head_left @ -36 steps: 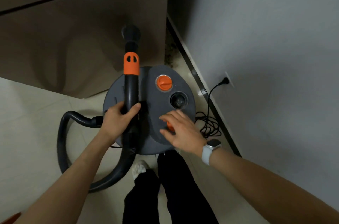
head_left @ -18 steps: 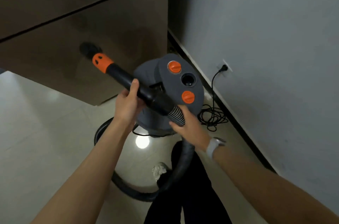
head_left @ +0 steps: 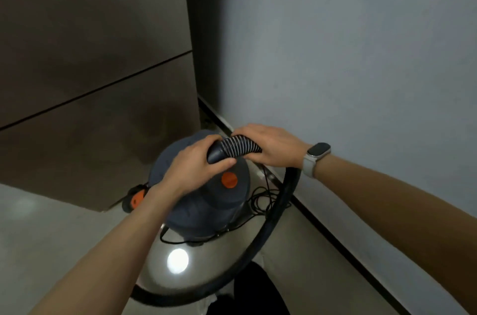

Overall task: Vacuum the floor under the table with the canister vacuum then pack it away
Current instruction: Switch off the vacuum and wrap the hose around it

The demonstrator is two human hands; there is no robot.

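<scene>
Head view shows both hands over the canister vacuum (head_left: 206, 201), which stands on the floor (head_left: 51, 237) in the corner beside the wall (head_left: 335, 56). Half a second ago the wand pointed up and left; now it hangs down behind the left forearm, with its orange collar (head_left: 134, 200) near the floor. The left hand (head_left: 196, 167) has its grip wrapped around the smooth hose cuff (head_left: 218, 153), and the right hand (head_left: 271, 145) has its grip curled around the ribbed hose (head_left: 241, 145). The power cord (head_left: 260, 198) lies loose by the baseboard. I judge the packing away has begun.
</scene>
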